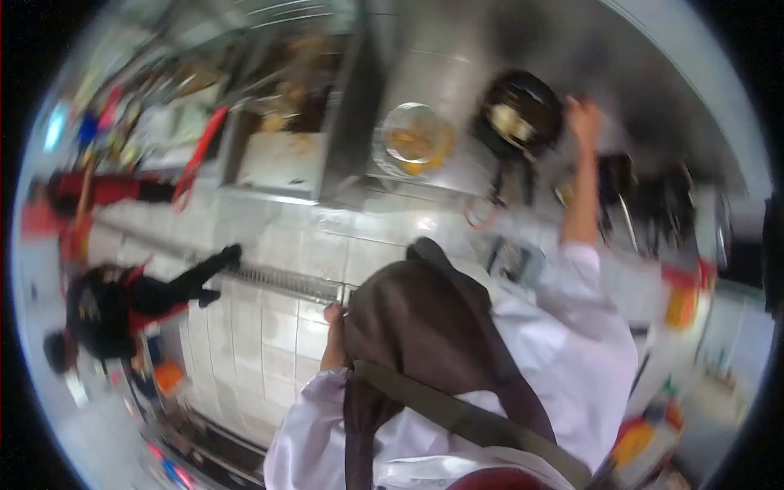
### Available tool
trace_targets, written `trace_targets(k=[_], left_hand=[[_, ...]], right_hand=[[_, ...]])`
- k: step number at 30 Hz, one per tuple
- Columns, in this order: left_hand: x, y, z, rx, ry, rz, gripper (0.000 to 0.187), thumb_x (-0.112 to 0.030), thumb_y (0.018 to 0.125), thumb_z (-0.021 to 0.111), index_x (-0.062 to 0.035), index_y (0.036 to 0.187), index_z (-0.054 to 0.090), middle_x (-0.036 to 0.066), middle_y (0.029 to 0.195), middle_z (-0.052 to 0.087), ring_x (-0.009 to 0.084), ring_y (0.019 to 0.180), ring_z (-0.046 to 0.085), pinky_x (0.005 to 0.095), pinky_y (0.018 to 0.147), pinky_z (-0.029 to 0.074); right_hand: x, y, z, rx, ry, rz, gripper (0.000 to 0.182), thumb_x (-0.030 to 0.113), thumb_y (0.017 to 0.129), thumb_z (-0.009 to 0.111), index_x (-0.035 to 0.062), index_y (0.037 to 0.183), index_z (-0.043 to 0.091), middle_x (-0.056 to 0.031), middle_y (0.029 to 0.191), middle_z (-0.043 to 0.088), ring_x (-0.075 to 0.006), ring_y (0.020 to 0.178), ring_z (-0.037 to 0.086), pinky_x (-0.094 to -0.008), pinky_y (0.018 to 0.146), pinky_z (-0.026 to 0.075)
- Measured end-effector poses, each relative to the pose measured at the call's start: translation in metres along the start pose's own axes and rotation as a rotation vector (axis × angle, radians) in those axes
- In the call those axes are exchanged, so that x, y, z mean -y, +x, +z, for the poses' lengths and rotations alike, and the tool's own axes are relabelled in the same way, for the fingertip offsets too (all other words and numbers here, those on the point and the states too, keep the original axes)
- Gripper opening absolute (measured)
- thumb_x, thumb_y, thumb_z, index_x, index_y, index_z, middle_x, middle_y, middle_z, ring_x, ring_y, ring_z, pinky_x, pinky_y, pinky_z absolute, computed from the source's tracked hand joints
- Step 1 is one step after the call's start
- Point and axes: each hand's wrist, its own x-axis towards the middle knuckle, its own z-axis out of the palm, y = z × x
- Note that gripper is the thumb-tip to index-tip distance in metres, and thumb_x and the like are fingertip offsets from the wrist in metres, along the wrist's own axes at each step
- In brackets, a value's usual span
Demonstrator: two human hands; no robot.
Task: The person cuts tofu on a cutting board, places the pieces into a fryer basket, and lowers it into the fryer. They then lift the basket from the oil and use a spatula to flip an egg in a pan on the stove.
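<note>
On the steel cooking counter at the upper right sits a black frying pan (549, 100) with pale, whitish pieces of food (512, 122) in it. My right hand (582, 121) reaches out just right of the pan's rim, its fingers curled and blurred; whatever they hold, if anything, I cannot make out. The pan's handle (527, 180) points back towards me. Low beside the brown apron (416, 318) hangs my left hand (333, 314), near the apron's edge. Its fingers are small in view and smeared.
A bowl with yellowish food (411, 139) stands left of the pan. More dark pans (616, 175) are to the right. A steel fryer-like unit (282, 155) is at the upper left. A co-worker in black (110, 310) stands at left, beyond a floor drain grate (286, 280).
</note>
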Motion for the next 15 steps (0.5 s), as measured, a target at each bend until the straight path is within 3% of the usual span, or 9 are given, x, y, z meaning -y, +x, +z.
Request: trace_targets(k=[2,3,4,6,7,8,10,12,15], left_hand=[[0.019,0.01,0.016,-0.013,0.052,-0.007,0.031,-0.03,0.078,0.057,-0.0002,0.083,0.064,0.013,0.074,0.064,0.0234,0.066,0.064,0.0409,0.058,0.051],[0.022,0.013,0.019,-0.033,0.038,-0.02,0.03,-0.028,0.078,0.058,-0.0003,0.085,0.064,0.012,0.076,0.065,0.0217,0.067,0.065,0.0407,0.057,0.051],[0.022,0.012,0.02,-0.053,0.009,-0.062,0.028,-0.026,0.078,0.059,-0.0005,0.088,0.064,0.011,0.078,0.065,0.02,0.067,0.066,0.0406,0.055,0.052],[-0.021,-0.02,0.008,-0.212,-0.11,-0.232,0.027,-0.023,0.077,0.055,-0.0002,0.088,0.066,0.012,0.079,0.067,0.0199,0.066,0.066,0.0375,0.058,0.053],[-0.043,-0.029,-0.003,-0.257,-0.147,-0.26,0.027,-0.023,0.077,0.055,-0.0002,0.088,0.066,0.012,0.079,0.067,0.0199,0.066,0.066,0.0375,0.058,0.053],[-0.06,-0.039,-0.014,-0.23,-0.139,-0.281,0.028,-0.022,0.076,0.055,-0.0005,0.088,0.067,0.014,0.081,0.067,0.0222,0.069,0.066,0.0368,0.062,0.053],[-0.067,-0.047,-0.014,-0.212,-0.151,-0.325,0.029,-0.022,0.075,0.054,-0.0007,0.089,0.068,0.015,0.083,0.067,0.0244,0.072,0.067,0.036,0.065,0.053],[-0.07,-0.048,-0.021,-0.163,-0.137,-0.254,0.034,-0.026,0.076,0.052,-0.0009,0.092,0.067,0.024,0.095,0.063,0.0352,0.093,0.061,0.0416,0.081,0.048],[-0.067,-0.043,-0.017,-0.208,-0.101,-0.259,0.036,-0.029,0.076,0.051,-0.0002,0.091,0.066,0.024,0.096,0.063,0.0362,0.095,0.06,0.0412,0.085,0.046]], right_hand=[[-0.034,0.01,0.016,-0.029,-0.09,-0.239,0.029,0.026,0.083,0.059,-0.0005,0.095,0.065,-0.0196,0.087,0.063,-0.03,0.078,0.057,-0.0392,0.073,0.044],[-0.018,0.004,0.01,-0.059,0.355,-0.095,0.03,0.025,0.085,0.058,0.0005,0.101,0.064,-0.0183,0.094,0.063,-0.0297,0.083,0.058,-0.0384,0.076,0.043],[-0.07,0.031,0.037,0.003,0.186,-0.157,0.032,0.026,0.085,0.059,-0.0009,0.1,0.064,-0.0183,0.097,0.064,-0.029,0.084,0.059,-0.0389,0.076,0.044],[-0.081,0.034,0.047,-0.141,0.122,-0.279,0.032,0.027,0.085,0.059,-0.0025,0.096,0.063,-0.018,0.086,0.064,-0.0269,0.078,0.059,-0.0394,0.072,0.045],[-0.073,0.036,0.04,0.006,0.275,-0.113,0.03,0.025,0.085,0.058,-0.003,0.093,0.063,-0.0159,0.081,0.063,-0.0262,0.076,0.058,-0.0382,0.07,0.044],[-0.067,0.036,0.029,0.015,0.163,-0.13,0.028,0.024,0.086,0.058,-0.0038,0.091,0.062,-0.0134,0.08,0.063,-0.0245,0.072,0.056,-0.0366,0.067,0.043],[-0.049,0.028,0.022,-0.013,0.482,-0.1,0.028,0.023,0.086,0.058,-0.0044,0.089,0.061,-0.0123,0.076,0.062,-0.0229,0.068,0.053,-0.0348,0.065,0.041],[-0.066,0.041,0.039,-0.018,0.23,-0.123,0.026,0.022,0.086,0.058,-0.0042,0.089,0.061,-0.0123,0.074,0.061,-0.0218,0.066,0.053,-0.034,0.063,0.041],[-0.061,0.044,0.044,0.061,0.121,-0.127,0.025,0.02,0.086,0.057,-0.0039,0.09,0.063,-0.0128,0.073,0.062,-0.0226,0.066,0.055,-0.035,0.063,0.042]])
